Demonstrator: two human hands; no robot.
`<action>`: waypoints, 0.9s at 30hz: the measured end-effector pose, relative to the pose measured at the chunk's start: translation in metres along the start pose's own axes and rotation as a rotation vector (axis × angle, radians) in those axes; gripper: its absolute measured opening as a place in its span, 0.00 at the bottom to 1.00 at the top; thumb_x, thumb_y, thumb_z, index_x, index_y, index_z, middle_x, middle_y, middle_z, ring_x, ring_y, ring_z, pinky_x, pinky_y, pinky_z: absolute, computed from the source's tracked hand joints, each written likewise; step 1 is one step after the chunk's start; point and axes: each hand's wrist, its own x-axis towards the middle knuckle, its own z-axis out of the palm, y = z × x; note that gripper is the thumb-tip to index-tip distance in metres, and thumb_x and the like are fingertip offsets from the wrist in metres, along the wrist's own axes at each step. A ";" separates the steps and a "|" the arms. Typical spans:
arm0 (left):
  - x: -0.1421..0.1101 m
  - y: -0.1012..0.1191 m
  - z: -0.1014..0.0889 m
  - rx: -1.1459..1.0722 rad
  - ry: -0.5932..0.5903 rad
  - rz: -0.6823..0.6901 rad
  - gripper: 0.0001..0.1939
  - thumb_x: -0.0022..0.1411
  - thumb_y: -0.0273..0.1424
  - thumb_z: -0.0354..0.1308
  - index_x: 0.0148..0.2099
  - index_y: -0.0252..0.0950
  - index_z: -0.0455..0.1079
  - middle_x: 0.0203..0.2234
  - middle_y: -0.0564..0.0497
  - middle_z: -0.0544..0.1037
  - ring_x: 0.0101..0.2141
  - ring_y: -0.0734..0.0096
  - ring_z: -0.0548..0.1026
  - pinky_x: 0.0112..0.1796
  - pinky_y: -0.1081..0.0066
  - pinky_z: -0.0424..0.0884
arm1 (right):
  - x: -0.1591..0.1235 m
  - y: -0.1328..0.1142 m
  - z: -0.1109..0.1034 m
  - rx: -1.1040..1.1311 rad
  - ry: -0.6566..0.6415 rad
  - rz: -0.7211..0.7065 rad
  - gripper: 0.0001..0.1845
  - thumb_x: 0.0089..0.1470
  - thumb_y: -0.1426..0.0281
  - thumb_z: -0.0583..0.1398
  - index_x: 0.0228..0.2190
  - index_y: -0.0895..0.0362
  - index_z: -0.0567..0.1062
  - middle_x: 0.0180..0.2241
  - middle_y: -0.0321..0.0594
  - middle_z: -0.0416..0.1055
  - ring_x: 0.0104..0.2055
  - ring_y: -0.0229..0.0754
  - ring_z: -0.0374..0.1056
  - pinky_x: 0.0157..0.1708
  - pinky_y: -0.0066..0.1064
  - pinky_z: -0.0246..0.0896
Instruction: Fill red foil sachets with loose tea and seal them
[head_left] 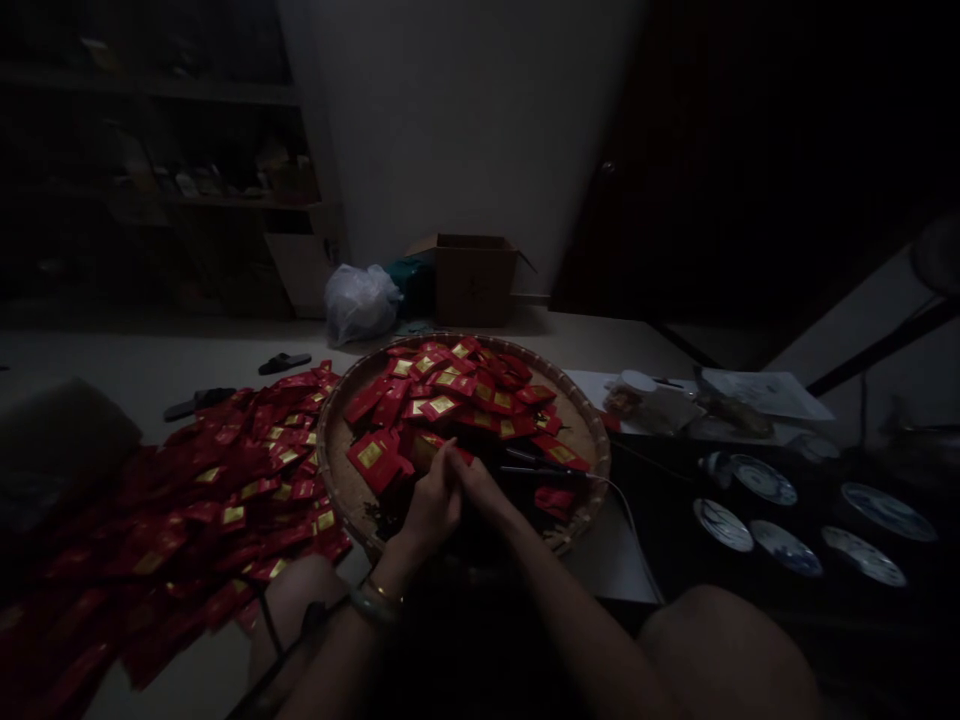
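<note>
Meeting at their fingertips, the left hand [436, 505] and the right hand [481, 488] are at a red packet [424, 449] in the round basket [327, 455]; whether the fingers grip it, I cannot tell. Just right of them lies a corded tool [546, 471]. Beyond is the heap [450, 380] of packets. Outside, more packets [255, 490] cover the floor [184, 675] at left; plates [785, 547] lie at right.

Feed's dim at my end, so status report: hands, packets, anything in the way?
Left hand and right hand together at a red packet, grip unclear. More packets heaped in woven tray. Corded tool close beside right hand.
</note>
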 end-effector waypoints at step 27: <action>0.028 -0.006 -0.034 -0.345 -0.349 -0.438 0.21 0.53 0.48 0.50 0.28 0.34 0.69 0.23 0.52 0.74 0.27 0.68 0.70 0.30 0.71 0.67 | 0.005 -0.038 -0.024 -0.899 -0.566 -0.580 0.20 0.54 0.66 0.59 0.13 0.54 0.71 0.10 0.25 0.62 0.20 0.34 0.64 0.58 0.47 0.46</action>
